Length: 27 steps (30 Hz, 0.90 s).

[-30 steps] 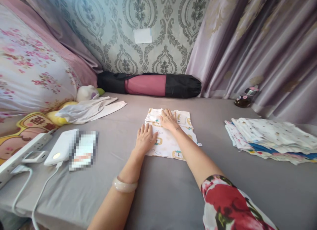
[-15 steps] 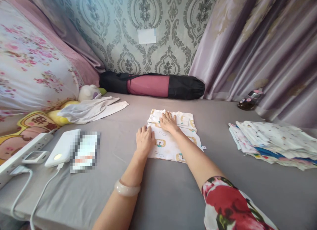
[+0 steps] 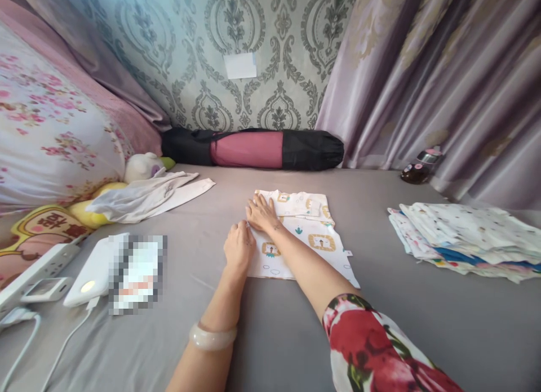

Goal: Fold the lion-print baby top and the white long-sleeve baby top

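Note:
A small white printed garment [image 3: 310, 234] lies partly folded on the grey bed sheet [image 3: 296, 335]. My left hand [image 3: 238, 246] rests at the garment's left edge with its fingers curled onto the cloth. My right hand [image 3: 261, 212] lies just beyond it, near the upper left corner, fingers stretched flat on the fabric. A pale bangle [image 3: 212, 337] circles my left wrist, and a red floral sleeve [image 3: 372, 347] covers my right upper arm.
A stack of folded printed cloths [image 3: 469, 234] lies at the right. A black and pink roll bag [image 3: 253, 148] lies along the wall. At the left are white clothes [image 3: 147, 194], a power bank [image 3: 95, 269], a power strip [image 3: 29, 271], and floral pillows [image 3: 51, 133]. A small bottle [image 3: 418, 168] sits by the curtain.
Both hands slid left across the garment to its left edge. My left hand's fingers curled from flat onto the cloth's edge. The camera view shifted slightly.

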Motion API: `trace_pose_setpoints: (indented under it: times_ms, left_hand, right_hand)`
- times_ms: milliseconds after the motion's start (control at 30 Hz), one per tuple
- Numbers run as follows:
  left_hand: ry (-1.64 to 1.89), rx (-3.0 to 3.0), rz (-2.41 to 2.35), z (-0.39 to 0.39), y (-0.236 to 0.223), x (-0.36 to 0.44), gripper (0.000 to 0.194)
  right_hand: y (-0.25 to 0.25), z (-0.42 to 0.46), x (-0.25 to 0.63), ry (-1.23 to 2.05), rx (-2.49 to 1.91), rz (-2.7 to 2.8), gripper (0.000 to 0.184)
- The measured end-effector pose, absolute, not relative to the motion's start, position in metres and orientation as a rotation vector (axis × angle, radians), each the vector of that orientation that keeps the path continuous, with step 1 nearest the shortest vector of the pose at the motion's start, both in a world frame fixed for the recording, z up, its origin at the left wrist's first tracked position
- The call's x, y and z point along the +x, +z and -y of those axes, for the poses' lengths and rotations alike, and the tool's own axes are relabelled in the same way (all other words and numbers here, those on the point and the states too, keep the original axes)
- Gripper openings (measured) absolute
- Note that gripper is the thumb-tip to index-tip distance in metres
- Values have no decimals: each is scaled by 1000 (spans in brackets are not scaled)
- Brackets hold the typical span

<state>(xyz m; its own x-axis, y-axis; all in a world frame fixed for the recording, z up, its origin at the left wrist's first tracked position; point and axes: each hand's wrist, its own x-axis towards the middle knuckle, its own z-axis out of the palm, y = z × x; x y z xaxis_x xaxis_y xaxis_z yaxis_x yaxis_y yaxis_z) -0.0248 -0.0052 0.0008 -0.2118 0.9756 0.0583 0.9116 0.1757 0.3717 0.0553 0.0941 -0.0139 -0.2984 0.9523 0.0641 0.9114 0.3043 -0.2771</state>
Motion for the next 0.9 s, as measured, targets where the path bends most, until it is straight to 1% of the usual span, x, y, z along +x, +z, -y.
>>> trace_pose_setpoints:
  times_ms: [167,333,533,767,833,900]
  left_hand:
    - [424,1783,-2260,6,4,-24,35]
    - [429,1779,-2263,5,2,-28,36]
    - [425,1763,-2262,4,3,-31,39]
    - [401,1665,-2218,6,8,-38,46]
    - [403,1643,-2204,5,5,-43,46]
    - [417,1643,-2188,3,3,-47,46]
  right_hand:
    - [-19,-94,56,254,-1680,2323,53]
    - [-16,-89,65,356,-1634,2384,57]
    - [-13,-54,103,381,-1536,2464,59]
    - [3,0,181,536,-1407,2519,48]
    - [8,2,208,586,-1519,2355,43]
    - [10,-4,236,510,-1761,2083,38]
